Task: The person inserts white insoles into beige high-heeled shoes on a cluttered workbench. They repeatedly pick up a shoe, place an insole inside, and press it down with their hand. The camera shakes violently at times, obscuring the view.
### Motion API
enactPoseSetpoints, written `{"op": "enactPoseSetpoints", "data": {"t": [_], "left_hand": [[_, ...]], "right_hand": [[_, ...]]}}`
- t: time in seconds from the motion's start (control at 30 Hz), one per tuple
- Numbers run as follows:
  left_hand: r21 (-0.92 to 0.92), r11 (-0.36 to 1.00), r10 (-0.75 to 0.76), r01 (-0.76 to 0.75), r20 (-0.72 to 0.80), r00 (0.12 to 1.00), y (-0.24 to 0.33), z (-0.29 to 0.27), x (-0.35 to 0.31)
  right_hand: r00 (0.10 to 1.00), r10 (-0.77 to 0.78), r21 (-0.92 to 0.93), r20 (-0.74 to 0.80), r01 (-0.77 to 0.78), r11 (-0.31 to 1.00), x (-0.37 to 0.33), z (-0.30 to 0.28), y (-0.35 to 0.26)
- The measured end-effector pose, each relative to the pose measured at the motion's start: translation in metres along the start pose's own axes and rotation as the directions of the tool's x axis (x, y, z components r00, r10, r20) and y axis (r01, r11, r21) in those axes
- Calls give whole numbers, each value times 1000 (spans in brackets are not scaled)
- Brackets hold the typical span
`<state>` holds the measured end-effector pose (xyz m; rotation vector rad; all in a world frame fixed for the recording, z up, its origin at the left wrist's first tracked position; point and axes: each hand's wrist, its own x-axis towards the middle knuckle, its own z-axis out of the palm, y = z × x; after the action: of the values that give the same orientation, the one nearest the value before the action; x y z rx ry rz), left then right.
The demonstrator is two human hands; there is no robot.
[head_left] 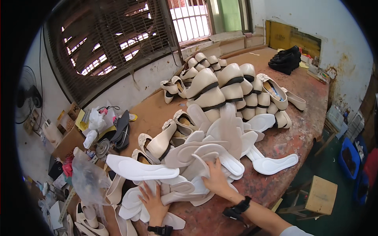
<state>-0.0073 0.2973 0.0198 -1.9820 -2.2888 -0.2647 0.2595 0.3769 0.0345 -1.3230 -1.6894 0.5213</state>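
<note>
A loose pile of white and beige insoles (220,133) covers the near middle of the table. My left hand (154,203) lies spread over several white insoles (132,200) at the pile's front left, fingers apart. Deeper in the pile, my right hand (217,180) has its thumb and fingers around the edge of a beige insole (200,167); part of the grip is hidden. Just above it is a white-edged insole (222,157). A long white insole (141,168) rests across the pile's left side, and another white insole (275,163) sticks out at the right.
Stacked cream wedge shoes (214,90) stand behind the pile, with more cream shoes (163,139) to its left. A plastic bag (86,173) and clutter line the left edge. Black shoes (284,59) sit at the far right. A wooden stool (321,195) stands beside the worn table (293,137).
</note>
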Motion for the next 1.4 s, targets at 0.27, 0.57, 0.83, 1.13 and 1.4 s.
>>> {"op": "enactPoseSetpoints", "data": {"t": [0.27,0.57,0.83,1.13,1.4], "left_hand": [[10,979,145,-205,675,724,-7,-144,-7],[-569,575,562,-588,-247,789,220,-236,251],[-791,534,80,-299,-304,949,243,-191,270],[-594,595,627,-542,-80,775,105,-221,-95],[-439,885,281,-156,237,930,14,-117,-238]], "right_hand": [[979,161,195,126,-184,963,-11,-117,13],[882,420,642,215,-451,619,-55,-166,43],[727,425,722,540,-659,210,-136,-226,51],[821,511,541,253,-558,629,-154,-255,44],[738,-380,116,558,385,916,-158,-161,-66]]}}
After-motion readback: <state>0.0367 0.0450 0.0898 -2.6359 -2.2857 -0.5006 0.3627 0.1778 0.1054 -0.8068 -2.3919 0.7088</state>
